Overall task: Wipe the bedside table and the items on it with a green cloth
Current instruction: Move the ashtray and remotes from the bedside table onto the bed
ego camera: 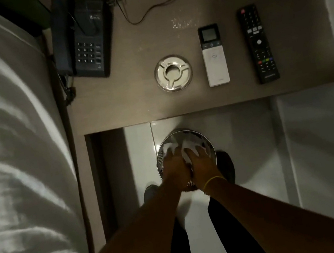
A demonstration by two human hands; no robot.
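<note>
Nearest the camera, both forearms reach down to a round metal bin (160, 160) on the pale floor, just in front of the desk. The left hand (173, 165) and right hand (203, 161) sit side by side in its mouth, fingers (199, 150) curled down onto crumpled white material (187, 147), probably a liner or paper. Whether they truly grip it or only press on it cannot be told. No green cloth shows anywhere, so the wiping seems not yet begun.

To do this step well, it seems best to finish with the bin quickly, tucking the white stuff fully below the rim, then fetch the cloth before touching the desk.

Further off, the desk (135, 100) carries a steel ashtray (173, 73), a white remote (214, 55) just beside it, and a black remote (258, 43) further right. The dark telephone (82, 36) sits at the far left corner, its cord (155, 7) trailing across. Pale smears (182, 23) mark the surface behind the ashtray; those deserve firm, overlapping strokes, lifting each item rather than wiping round it.
</note>
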